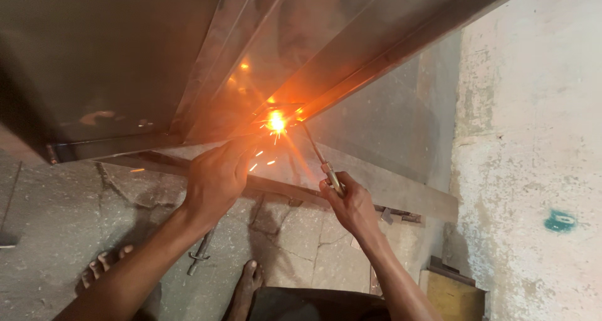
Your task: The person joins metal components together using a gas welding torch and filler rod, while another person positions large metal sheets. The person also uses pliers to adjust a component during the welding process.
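Right hand: the right hand (350,202) was clamped around the electrode holder (331,175), fingers wrapped tight, low and to the right of the glow.
Electrode holder: it pointed up and to the left, with the thin welding rod (311,141) running from it to the bright spot.
Arc: a white-orange arc (276,121) burned at the rod's tip, right where the frame members met; short sparks fell just below it.
Left hand: the left hand (216,175) was curled and pressed up close under the arc, its fingertips near the glow. Whether it gripped anything or only rested against the metal could not be told, since the glare washed out the fingers.
Metal frame: a steel frame (370,57) of flat sheet and angled bars leaned overhead, filling the upper part of the view, its lower bar (106,148) running off to the left.
Floor: a cracked concrete floor (56,233) lay beneath; a long flat bar (401,195) lay across it behind the hands, and a small metal clamp (200,253) lay near the left forearm.
Feet: bare toes (103,262) showed at lower left and a bare foot (248,283) at lower centre.
Wall: a rough pale wall (533,139) stood at right, with a yellow block (454,296) at its base.
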